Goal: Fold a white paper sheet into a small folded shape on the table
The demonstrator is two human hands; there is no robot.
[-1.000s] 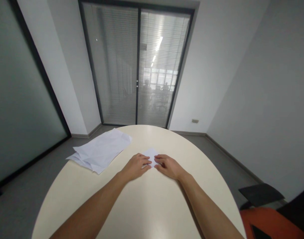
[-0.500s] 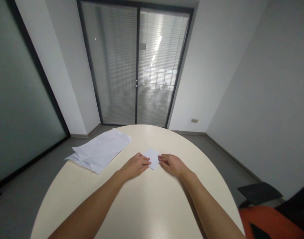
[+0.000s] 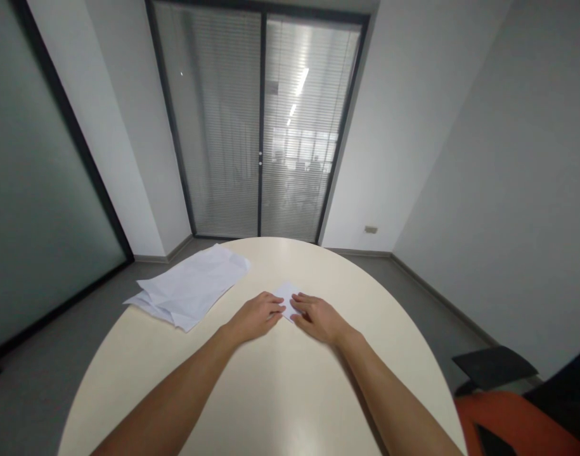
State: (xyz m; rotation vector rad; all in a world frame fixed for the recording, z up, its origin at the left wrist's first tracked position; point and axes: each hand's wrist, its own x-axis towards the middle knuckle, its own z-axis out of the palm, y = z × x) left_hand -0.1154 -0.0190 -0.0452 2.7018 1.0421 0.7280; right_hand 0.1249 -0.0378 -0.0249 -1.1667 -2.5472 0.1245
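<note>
A small piece of folded white paper (image 3: 286, 292) lies on the round cream table (image 3: 280, 392), partly covered by my fingers. At its left edge, my left hand (image 3: 260, 314) has fingers and thumb closed on the paper. My right hand (image 3: 317, 316) reaches over the right side, its fingertips and thumb on the paper and hiding the right corner. The fingertips of both hands are close together, with a narrow strip of paper showing between them.
Several loose white sheets (image 3: 189, 285) lie overlapped at the table's left, partly over its edge. An orange chair (image 3: 503, 418) with a black armrest (image 3: 494, 367) stands at the lower right. Glass doors with blinds (image 3: 299, 190) are beyond the table.
My right hand has moved left over the paper, covering its right corner. My left hand has barely moved, and the loose sheets lie as before.
</note>
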